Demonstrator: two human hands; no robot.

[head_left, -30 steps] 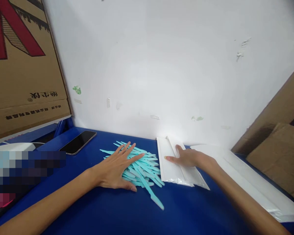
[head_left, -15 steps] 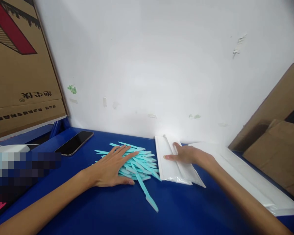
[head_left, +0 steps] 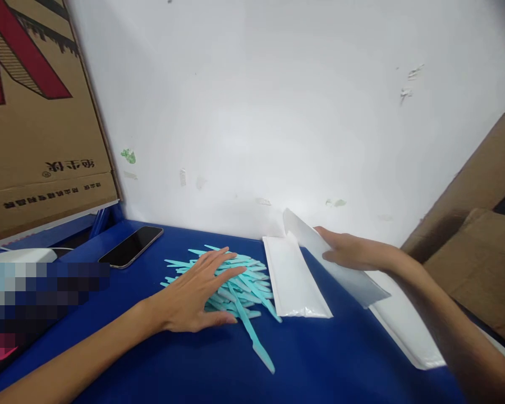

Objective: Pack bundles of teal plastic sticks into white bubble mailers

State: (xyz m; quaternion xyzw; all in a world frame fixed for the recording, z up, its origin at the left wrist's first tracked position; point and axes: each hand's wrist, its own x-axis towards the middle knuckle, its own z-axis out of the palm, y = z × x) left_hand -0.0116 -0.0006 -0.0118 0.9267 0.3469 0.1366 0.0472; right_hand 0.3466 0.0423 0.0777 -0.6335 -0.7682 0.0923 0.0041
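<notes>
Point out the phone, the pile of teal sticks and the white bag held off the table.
phone (head_left: 131,246): head view, middle of its dark screen.
pile of teal sticks (head_left: 252,278): head view, sticks on its right side.
white bag (head_left: 356,281): head view, its lower, nearer half.

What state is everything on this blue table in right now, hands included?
Left hand: open, lying flat on the sticks.
Sticks: loose turquoise heap, one lying out toward the front.
Right hand: closed on one bag.
Held bag: lifted off the table, tilted.
Bag stack: lying flat beside the sticks.
Phone: face up, screen dark.
</notes>
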